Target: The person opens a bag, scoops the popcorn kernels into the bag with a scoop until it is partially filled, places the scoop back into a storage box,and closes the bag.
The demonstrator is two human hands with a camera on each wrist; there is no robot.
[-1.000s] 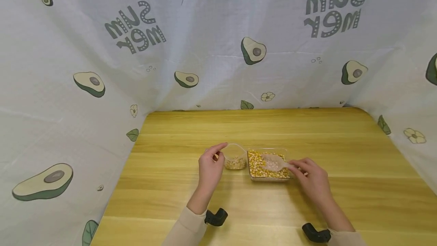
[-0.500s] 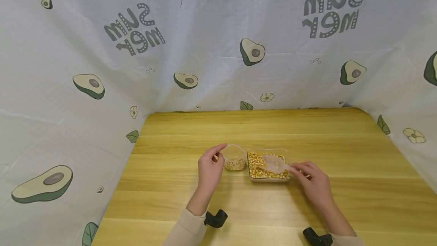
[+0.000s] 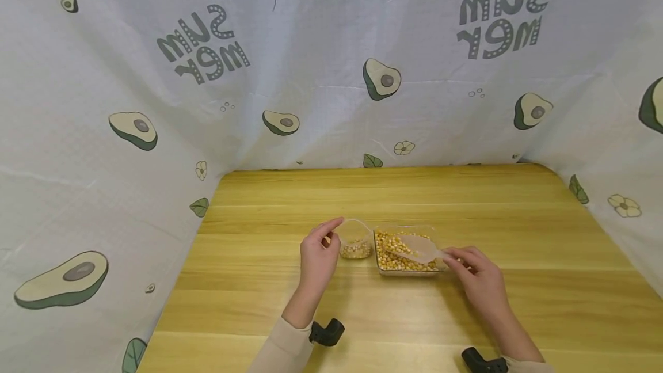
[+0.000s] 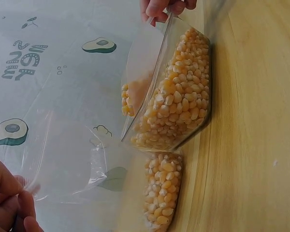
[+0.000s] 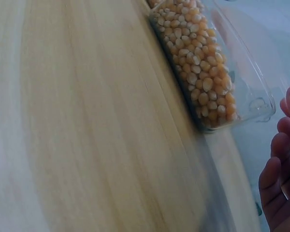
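Observation:
My left hand (image 3: 318,252) pinches the mouth of a clear plastic bag (image 4: 63,159), holding it up. Corn kernels (image 4: 163,188) fill the bottom of the bag, which stands against the left side of a clear rectangular container (image 3: 409,273). That container is well filled with yellow corn kernels (image 4: 183,92). With its thumb and fingers, my right hand (image 3: 480,281) grips the handle of a pale translucent scoop (image 3: 422,248) over the container. Some kernels lie at the front of the scoop in the left wrist view. The scoop's bowl is only faintly visible in the right wrist view.
A wooden table (image 3: 393,321) lies under everything. Behind it and at both sides hangs a white curtain (image 3: 321,73) printed with avocados. Black wrist mounts (image 3: 327,332) sit on both forearms.
The scoop has tipped and come up a little from the corn, with kernels now showing in its front part. My right hand has shifted slightly right; the left hand holds still.

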